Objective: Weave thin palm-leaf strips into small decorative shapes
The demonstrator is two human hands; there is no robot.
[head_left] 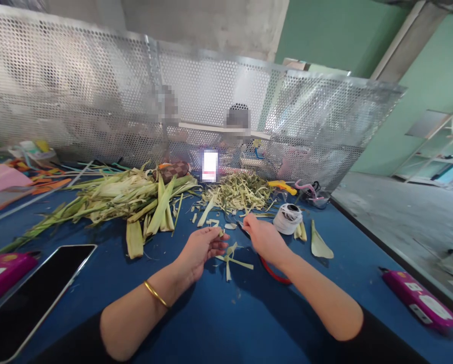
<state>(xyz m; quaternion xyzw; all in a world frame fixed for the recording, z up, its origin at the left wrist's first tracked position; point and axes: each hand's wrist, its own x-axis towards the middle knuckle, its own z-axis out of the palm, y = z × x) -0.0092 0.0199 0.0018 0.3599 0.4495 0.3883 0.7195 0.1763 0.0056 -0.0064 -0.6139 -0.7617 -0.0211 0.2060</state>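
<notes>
My left hand (204,250), with a gold bangle at the wrist, pinches a small pale green piece of corn husk (221,233) between thumb and forefinger. My right hand (264,240) is closed around red-handled scissors (274,274). Their dark blades point up and left past my fingers, and the grip is partly hidden. Below and between my hands, a little crossed bundle of husk strips (228,262) lies on the blue table (226,323). Small husk offcuts (212,222) are scattered just beyond my fingertips. A spool of white string (287,219) stands right of my right hand.
Whole husks (112,194) are heaped at left, with shredded strips (245,192) further back. A phone (40,298) lies front left, and a purple packet (419,298) lies at right. Behind the table stands a perforated metal screen (211,86), with people beyond it.
</notes>
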